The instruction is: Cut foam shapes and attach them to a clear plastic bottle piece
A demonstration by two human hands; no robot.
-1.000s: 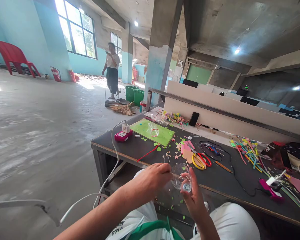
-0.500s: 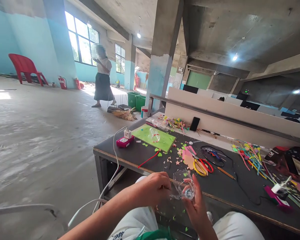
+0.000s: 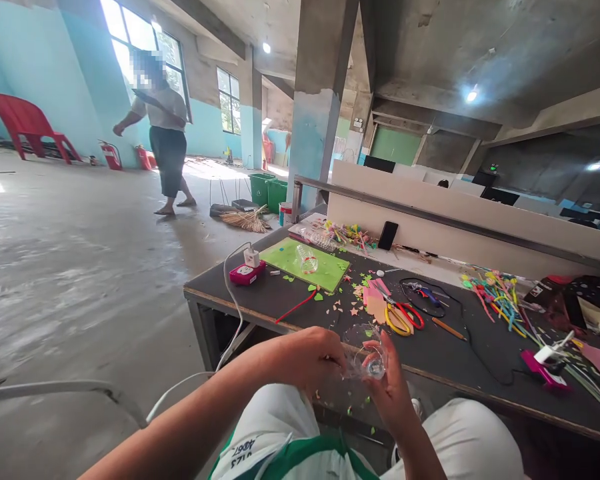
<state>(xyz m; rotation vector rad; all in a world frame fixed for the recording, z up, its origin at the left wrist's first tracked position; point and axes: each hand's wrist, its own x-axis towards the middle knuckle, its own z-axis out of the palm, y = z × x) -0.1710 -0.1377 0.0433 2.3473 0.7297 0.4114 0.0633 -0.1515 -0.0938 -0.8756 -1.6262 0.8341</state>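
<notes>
A clear plastic piece like a cut-off bottle or cup (image 3: 363,335) is held over my lap, just off the front edge of the table. My right hand (image 3: 391,373) is curled around its right side, the thumb and fingers gripping near a thick round clear end. On the other side my left hand (image 3: 316,360) has its fingers pinched together at the plastic's left edge. The transparent material makes its outline hard to follow. Just beyond lie yellow-handled scissors (image 3: 397,320) and red-handled scissors (image 3: 413,316) on pink paper (image 3: 375,293).
A green mat (image 3: 285,259) bears another clear plastic piece (image 3: 307,260). Around it are a magenta power socket (image 3: 247,272), a red stick (image 3: 295,307), paper scraps, a glue gun (image 3: 427,292), a pencil (image 3: 449,329) and a leaning phone (image 3: 388,235). A person (image 3: 167,127) walks beyond the table.
My left fingers have come in a little closer to the plastic piece, which stays in my right hand. The person in the background has walked left and nearer. The view has shifted slightly.
</notes>
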